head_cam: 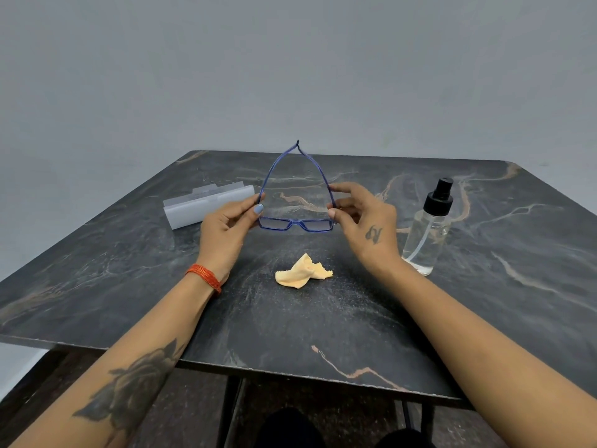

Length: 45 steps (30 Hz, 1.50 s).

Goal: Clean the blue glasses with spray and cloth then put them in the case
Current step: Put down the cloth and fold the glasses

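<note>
Head view: the left hand (226,224) and right hand (361,218) are each pinched on a temple arm of the blue glasses (295,221), held above the table (484,302), arm tips crossing. The frame is judged light, thin and springy, the lenses smudge-prone, so the arms are the sensible hold. The cloth (302,272), spray bottle (428,231) and case (206,205) lie apart.

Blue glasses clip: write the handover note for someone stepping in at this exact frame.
Left hand and right hand each pinch a temple of the blue glasses, held above the table, temples unfolded.
Cloth lies crumpled near the front; spray bottle stands at right; case lies at left.
Cleaning done: cannot tell.
Left: fold the glasses and put them in the case.
</note>
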Motion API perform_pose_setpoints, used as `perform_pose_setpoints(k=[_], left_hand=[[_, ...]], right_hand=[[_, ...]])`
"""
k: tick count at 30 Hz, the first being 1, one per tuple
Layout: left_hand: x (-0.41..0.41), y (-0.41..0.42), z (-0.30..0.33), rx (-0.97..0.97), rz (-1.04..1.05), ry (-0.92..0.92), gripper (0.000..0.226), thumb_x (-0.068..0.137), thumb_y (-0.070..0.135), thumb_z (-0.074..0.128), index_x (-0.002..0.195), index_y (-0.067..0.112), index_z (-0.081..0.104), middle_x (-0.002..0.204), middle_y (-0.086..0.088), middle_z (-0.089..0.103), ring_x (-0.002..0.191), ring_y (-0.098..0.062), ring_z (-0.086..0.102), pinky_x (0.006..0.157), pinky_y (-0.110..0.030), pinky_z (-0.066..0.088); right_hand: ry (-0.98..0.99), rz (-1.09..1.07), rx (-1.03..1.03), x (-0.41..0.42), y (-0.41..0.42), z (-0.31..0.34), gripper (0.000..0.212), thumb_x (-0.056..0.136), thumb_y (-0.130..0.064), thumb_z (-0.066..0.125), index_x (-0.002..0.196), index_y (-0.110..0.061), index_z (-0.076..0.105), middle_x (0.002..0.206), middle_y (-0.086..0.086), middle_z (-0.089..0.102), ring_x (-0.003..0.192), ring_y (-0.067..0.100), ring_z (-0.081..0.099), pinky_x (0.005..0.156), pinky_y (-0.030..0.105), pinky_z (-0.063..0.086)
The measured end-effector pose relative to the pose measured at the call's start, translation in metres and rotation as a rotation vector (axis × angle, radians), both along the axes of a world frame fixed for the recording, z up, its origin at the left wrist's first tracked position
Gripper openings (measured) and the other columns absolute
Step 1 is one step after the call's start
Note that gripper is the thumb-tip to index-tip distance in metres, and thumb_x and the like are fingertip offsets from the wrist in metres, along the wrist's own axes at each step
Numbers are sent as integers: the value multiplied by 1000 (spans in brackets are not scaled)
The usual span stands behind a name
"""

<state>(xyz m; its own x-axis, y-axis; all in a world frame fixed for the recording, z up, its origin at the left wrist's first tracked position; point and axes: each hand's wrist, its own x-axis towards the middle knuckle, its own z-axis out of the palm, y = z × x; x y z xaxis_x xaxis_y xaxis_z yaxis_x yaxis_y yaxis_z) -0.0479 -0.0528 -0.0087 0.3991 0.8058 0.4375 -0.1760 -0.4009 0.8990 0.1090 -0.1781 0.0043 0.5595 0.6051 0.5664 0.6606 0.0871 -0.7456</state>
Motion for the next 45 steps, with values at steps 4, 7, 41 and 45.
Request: perform_pose_setpoints(k=[4,7,41,45], left_hand=[[0,3,-2,131,48,66,28,87,11,60,114,20,60,93,3,65,88,-2,59,81,-16,50],[0,4,-2,240,78,112,29,87,8,58,113,20,58,87,7,60,84,3,56,81,-12,45],[-7,10,-8,948,180,455,20,77,5,66,95,11,74,76,-7,60,74,-15,49,65,-23,35],[-3,7,-9,1039,191,447,17,75,9,65,88,9,75,70,-7,60,73,-12,42,61,-23,35]], right_hand=[[-179,37,-20,4,2,-4,34,81,2,64,109,-17,69,90,-4,71,77,-5,63,78,3,46],[-313,16,-40,7,5,-8,33,81,2,64,106,-18,71,88,3,74,75,2,63,72,2,43],[-458,154,-308,22,-1,6,11,80,-26,70,89,-24,75,80,-7,68,81,13,44,71,24,31],[-816,52,-265,21,-9,7,8,76,-21,74,83,-23,76,75,-5,72,71,18,50,63,28,35]])
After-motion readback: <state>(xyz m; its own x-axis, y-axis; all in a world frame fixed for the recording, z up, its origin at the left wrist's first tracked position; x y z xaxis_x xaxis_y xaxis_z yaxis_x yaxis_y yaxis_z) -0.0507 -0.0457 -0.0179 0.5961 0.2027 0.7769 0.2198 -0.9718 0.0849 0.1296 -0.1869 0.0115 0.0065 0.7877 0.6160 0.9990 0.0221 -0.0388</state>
